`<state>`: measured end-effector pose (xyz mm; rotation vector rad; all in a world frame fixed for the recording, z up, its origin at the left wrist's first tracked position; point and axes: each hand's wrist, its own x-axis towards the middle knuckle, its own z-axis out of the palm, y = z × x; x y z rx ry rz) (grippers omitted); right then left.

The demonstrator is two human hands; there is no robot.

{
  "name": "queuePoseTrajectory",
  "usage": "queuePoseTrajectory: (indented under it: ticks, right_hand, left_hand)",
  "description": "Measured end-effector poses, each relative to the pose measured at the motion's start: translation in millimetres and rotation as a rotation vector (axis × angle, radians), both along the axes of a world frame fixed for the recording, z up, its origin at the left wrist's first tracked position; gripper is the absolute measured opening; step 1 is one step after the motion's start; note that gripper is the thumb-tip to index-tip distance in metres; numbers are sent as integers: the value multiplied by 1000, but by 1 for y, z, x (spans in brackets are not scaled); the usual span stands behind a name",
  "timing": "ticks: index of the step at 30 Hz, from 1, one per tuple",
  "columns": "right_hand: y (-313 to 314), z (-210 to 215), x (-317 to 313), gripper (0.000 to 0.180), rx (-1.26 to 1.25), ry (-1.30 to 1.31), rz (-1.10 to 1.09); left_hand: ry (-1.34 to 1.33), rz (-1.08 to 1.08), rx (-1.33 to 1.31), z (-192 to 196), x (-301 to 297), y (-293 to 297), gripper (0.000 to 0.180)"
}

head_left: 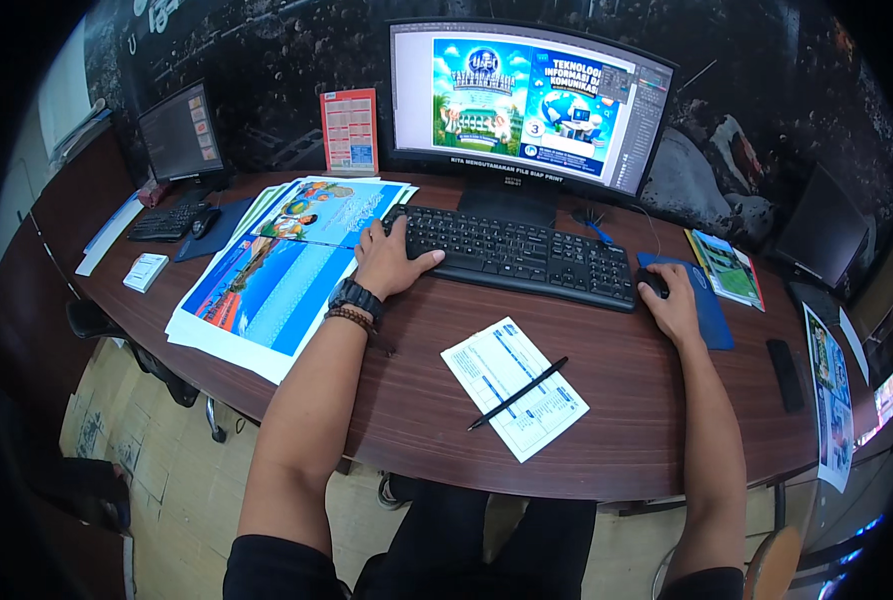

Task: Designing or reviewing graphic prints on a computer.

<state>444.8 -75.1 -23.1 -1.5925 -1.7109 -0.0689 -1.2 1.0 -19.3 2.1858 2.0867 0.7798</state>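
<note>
My left hand rests on the left end of a black keyboard, thumb spread from the fingers. A dark wristwatch and a beaded bracelet circle that wrist. On the right, my right hand is closed over a black computer mouse at the keyboard's right end, beside a blue mouse pad. Behind the keyboard stands a curved monitor showing two blue illustrated cover designs in an editing program. Between my forearms lies a printed form with a black pen slanting across it.
Large colour prints are stacked left of the keyboard, below a red desk calendar. A second monitor with its keyboard stands far left. At right are a colourful booklet, a black oblong device and another dark screen.
</note>
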Motion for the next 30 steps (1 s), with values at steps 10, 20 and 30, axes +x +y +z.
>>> queuePoseTrajectory:
  ticks: [10, 20, 30]
  right_hand:
    - [3, -4, 0, 36, 2, -7, -5]
    - [3, -6, 1, 35, 13, -8, 1]
    - [1, -5, 1, 33, 42, -19, -31]
  left_hand:
    - [-2, -15, -85, -2, -6, 5, 100]
    - [28, -139, 16, -1, -1, 2, 71]
    - [82, -392, -7, 9, 29, -16, 44]
